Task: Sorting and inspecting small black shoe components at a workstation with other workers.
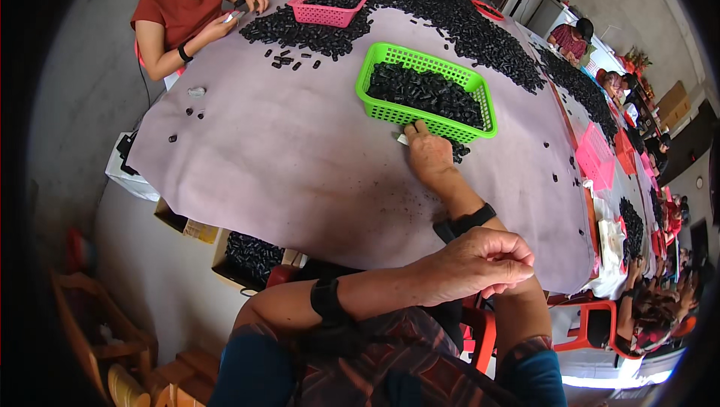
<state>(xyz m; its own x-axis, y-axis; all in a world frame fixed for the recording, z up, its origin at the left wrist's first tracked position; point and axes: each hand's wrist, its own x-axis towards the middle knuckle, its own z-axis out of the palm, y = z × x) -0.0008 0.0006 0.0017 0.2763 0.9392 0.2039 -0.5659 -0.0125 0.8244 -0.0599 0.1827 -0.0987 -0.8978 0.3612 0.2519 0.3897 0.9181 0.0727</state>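
Note:
My right hand reaches forward over the table to the near side of a green plastic basket. Its fingers are bent, and a small flat white piece sticks out at their left; its kind is not clear. Small black cylindrical parts fill the basket, and a few more lie beside my right hand, below the basket's rim. Crossing over my right forearm, my left hand is closed with thumb and fingers pinched together. Anything inside that pinch is hidden.
Heaps of black parts spread over the cloth-covered table. A pink basket stands at the far left, near a person in red handling a small thing. A box of black parts sits below the table's near edge.

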